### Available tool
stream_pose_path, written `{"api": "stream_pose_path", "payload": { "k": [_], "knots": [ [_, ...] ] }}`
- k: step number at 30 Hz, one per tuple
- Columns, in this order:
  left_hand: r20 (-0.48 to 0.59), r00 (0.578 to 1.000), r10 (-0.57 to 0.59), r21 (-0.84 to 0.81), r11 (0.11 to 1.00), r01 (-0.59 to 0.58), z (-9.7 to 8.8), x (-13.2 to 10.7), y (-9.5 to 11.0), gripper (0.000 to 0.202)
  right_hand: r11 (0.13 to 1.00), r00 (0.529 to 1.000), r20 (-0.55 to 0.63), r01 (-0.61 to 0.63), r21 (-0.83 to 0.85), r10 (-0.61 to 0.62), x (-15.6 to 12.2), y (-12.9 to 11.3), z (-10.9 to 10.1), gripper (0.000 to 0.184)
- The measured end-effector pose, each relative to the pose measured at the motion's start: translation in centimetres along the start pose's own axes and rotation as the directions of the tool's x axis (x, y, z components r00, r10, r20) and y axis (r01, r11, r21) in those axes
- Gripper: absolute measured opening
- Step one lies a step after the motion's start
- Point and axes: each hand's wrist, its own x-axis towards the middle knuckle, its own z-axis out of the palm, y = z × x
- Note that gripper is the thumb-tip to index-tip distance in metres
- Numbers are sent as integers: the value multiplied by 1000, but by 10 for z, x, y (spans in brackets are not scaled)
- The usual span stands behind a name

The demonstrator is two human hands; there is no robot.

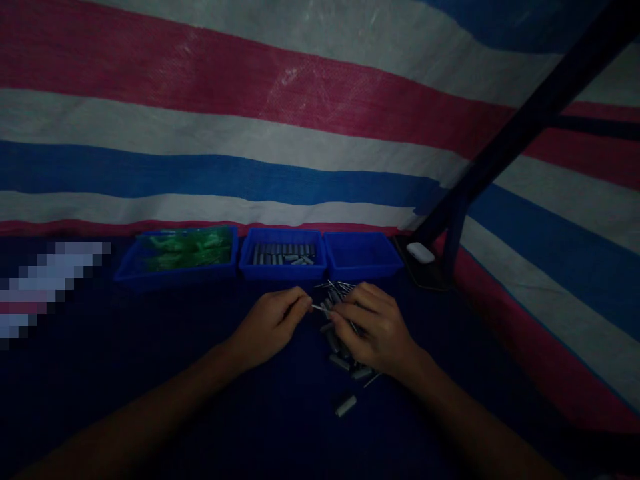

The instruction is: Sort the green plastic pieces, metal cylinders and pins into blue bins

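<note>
In the dim head view my left hand [273,323] pinches one end of a thin metal pin [320,308], fingers pressed together. My right hand [373,327] is closed over small grey cylindrical parts [340,360] and meets the pin's other end. A loose heap of grey sleeves and thin pins lies on the dark blue table [150,373] under and around the right hand. One sleeve [346,405] lies apart, nearer to me.
Three blue trays stand in a row behind the hands: the left tray [177,257] holds green plastic, the middle tray [283,257] holds grey sleeves, the right tray [363,257] looks bare. A white case [421,253] rests by a dark post [520,127]. A striped tarp [300,100] hangs behind.
</note>
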Motion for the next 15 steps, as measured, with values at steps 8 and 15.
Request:
{"api": "stream_pose_path", "payload": {
  "k": [8,15],
  "knots": [
    [125,991,44,365,927,-87,12,-4,9,17,852,847,-160,-521,-61,506,1,48,-10,32],
    [84,996,-2,254,967,-20,13,-6,8,17,935,939,21,-345,79,344,-1,11,1,18]
  ]
}}
